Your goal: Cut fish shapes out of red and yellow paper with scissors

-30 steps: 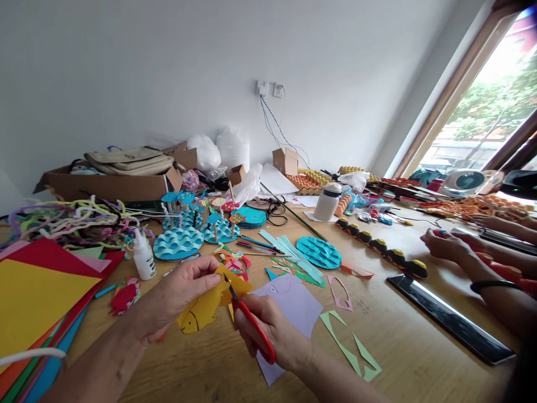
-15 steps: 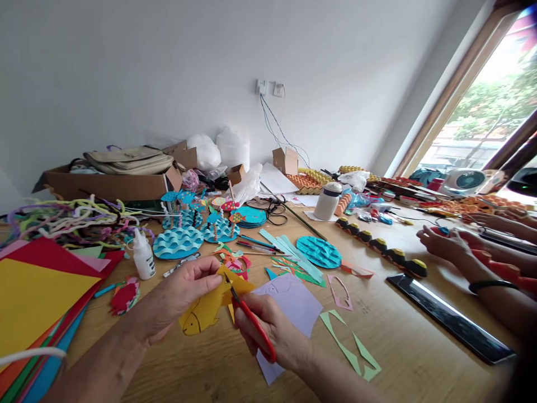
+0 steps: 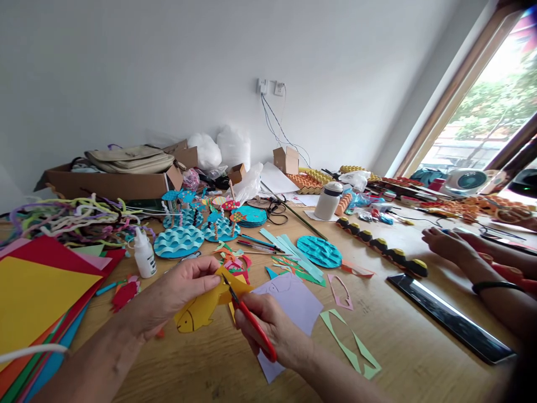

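My left hand (image 3: 191,285) pinches a piece of yellow paper (image 3: 201,309) by its upper edge, thumb in front. A fish with an eye and a gill line is drawn on it, its head hanging at the lower left. My right hand (image 3: 272,324) grips red-handled scissors (image 3: 257,330), fingers wrapped about the loops. Their dark blades point up and left and lie at the paper near my left fingertips. Beneath my right hand lies a sheet of purple paper (image 3: 296,302) with a pencilled outline. Colourful paper scraps (image 3: 235,258) lie just beyond the hands.
Left are stacked coloured papers (image 3: 46,296), a white glue bottle (image 3: 145,254) and pipe cleaners (image 3: 75,218). Blue wavy discs (image 3: 178,242) stand behind. At right are green offcuts (image 3: 356,341), a black tablet (image 3: 451,318), a black-and-yellow egg-carton strip (image 3: 380,246) and another person's hands (image 3: 451,246).
The yellow paper's fish head has swung slightly to the left. Both my hands stay nearly in place, the scissors still at the paper. The other person's hands have shifted at the right.
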A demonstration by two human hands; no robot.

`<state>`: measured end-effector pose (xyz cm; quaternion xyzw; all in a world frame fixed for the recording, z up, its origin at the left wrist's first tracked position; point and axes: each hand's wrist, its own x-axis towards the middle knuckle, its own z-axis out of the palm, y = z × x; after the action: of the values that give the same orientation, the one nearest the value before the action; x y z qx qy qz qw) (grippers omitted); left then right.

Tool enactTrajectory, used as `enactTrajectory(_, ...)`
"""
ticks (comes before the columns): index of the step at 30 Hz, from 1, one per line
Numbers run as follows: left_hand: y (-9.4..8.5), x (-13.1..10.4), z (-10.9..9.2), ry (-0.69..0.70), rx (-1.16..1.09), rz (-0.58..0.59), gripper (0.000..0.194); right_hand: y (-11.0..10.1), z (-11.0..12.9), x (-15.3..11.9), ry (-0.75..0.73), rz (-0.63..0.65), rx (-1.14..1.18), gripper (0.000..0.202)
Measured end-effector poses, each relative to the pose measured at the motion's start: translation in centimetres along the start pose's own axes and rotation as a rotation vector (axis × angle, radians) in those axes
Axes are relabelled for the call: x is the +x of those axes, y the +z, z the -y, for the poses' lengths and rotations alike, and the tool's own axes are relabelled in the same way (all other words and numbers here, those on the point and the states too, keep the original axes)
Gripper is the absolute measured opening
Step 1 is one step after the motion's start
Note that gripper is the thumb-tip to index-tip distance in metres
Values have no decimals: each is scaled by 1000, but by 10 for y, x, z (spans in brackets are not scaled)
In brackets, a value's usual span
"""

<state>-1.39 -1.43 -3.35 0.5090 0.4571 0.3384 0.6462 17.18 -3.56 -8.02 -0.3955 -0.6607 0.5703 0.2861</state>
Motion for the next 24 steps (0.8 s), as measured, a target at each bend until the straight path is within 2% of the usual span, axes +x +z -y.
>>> enactTrajectory(7,-1,-3,-7,9,144,24,19,-3,-3,2,-78,-43,-189,25)
enactTrajectory(13,-4,-2,-9,23,261,-4,23,-2,-2,1,-84,-35,-202,26)
enactTrajectory(18,-6,2,-6,31,140,-53,28,-1,-1,4,-4,-42,21,33)
enactTrajectory(24,2,4,-4,41,-45,-110,29,0,-2,10,36,-190,222,42)
